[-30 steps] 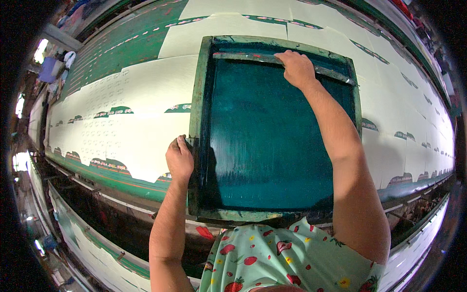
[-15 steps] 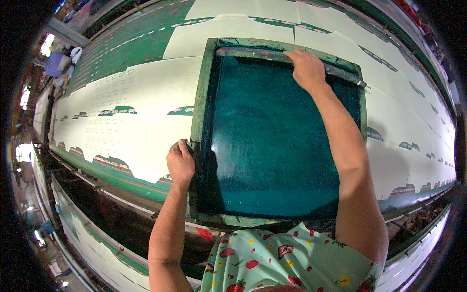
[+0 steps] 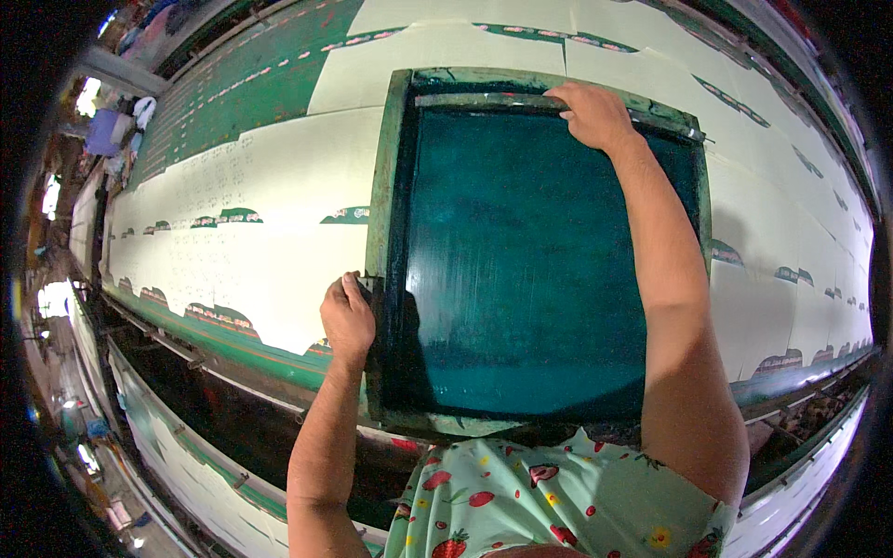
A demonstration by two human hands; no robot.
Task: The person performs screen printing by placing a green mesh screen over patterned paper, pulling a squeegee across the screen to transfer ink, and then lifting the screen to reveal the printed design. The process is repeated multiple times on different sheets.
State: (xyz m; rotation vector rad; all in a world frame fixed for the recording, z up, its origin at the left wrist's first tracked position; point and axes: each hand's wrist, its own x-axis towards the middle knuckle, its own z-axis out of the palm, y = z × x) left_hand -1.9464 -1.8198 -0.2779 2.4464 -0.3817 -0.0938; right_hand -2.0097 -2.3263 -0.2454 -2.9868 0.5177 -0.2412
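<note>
A wooden screen printing frame (image 3: 391, 177) with a dark teal mesh (image 3: 521, 279) lies on pale sheets (image 3: 233, 167). My left hand (image 3: 348, 316) is closed on a small dark fitting at the frame's left side, its thumb pointing up. My right hand (image 3: 593, 116) grips a long narrow squeegee bar (image 3: 474, 99) lying across the screen just inside its far edge, the bar's right end over the frame. My right forearm covers part of the screen's right side, and shadow falls along the near left of the mesh.
The long green table (image 3: 251, 46) carries rows of pale cut sheets. A railed gap (image 3: 214, 381) runs along its near edge, with another sheet-covered table (image 3: 172, 446) lower left. A purple container (image 3: 104, 132) and clutter sit at the far left. My patterned garment fills the bottom middle.
My right hand and the squeegee have moved farther toward the screen's far edge, especially the bar's right end. My left hand stays on the side fitting; the view has shifted slightly.
</note>
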